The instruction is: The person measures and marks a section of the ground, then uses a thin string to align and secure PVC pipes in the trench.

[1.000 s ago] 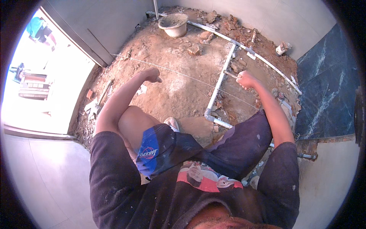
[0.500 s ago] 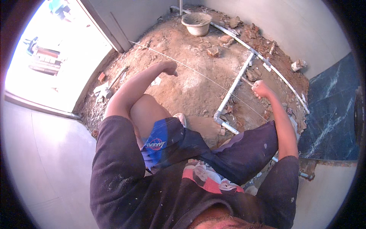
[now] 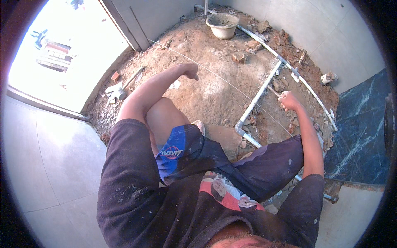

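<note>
My left hand hangs in front of my raised left knee, its fingers curled downward. Whatever it may hold is hidden. Just beyond it a thin white string runs across the dirt floor from the doorway side toward my right knee. My right hand is closed round one end of a short, thin stick-like piece, whose exact kind I cannot make out. That piece points up and left, beside a white plastic pipe with a grey elbow.
A pale basin of grey material stands at the far wall. Another white pipe runs along the far right. A hammer lies left, near the bright doorway. Rocks are scattered about; dark marbled tiles lie right.
The view has shifted slightly, so most of the scene sits a little further right. Both hands keep nearly the same pose, and the stick-like piece remains in my right hand.
</note>
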{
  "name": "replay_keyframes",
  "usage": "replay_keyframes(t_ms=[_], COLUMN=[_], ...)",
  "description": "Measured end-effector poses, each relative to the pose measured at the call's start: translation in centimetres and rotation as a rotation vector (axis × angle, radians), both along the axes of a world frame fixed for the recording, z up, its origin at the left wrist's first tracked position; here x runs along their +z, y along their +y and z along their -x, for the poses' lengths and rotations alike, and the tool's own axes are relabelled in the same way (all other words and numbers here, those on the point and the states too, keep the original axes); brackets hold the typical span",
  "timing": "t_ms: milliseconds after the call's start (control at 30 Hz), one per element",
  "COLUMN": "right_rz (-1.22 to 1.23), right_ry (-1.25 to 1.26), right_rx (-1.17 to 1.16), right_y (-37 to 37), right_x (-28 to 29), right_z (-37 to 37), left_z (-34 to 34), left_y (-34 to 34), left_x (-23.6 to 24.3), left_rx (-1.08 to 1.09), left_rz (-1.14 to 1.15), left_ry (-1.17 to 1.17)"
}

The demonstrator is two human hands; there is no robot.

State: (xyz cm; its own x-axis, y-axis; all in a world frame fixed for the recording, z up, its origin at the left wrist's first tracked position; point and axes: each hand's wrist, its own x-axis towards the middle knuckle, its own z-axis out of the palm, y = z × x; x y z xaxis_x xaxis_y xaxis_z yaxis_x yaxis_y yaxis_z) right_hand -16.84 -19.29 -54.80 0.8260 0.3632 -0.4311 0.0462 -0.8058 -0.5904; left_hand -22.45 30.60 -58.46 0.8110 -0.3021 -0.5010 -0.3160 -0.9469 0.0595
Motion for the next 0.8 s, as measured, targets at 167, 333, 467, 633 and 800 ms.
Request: replay_keyframes(t_ms=[167,333,467,633,800], right_rz=[-0.013,0.016,0.013,0.009,-0.044], right_ry=[0.019,0.016,0.050,0.012,0.009], right_rx=[0.019,0.007,0.009,-0.011,-0.005], right_y=[1.1,0.0,0.6,-0.1,1.9], right_x=[0.3,0.0,0.0,0.0,0.5], right_z=[0.1,-0.2,-0.4,-0.3,0.2], left_z=[0.0,-0.5,-0.4,-0.9,0.4], left_y=[2.1,0.7,1.7,1.0,3.7], left_x=[-1.5,-1.4,-1.8,-2.0,-2.7], left_rx=[0.036,-0.026,-0.030,0.003,0.014], left_rz=[0.009,-0.033,-0.057,-0.023,0.028], left_ry=[0.014,0.005,0.010,0.009,-0.055])
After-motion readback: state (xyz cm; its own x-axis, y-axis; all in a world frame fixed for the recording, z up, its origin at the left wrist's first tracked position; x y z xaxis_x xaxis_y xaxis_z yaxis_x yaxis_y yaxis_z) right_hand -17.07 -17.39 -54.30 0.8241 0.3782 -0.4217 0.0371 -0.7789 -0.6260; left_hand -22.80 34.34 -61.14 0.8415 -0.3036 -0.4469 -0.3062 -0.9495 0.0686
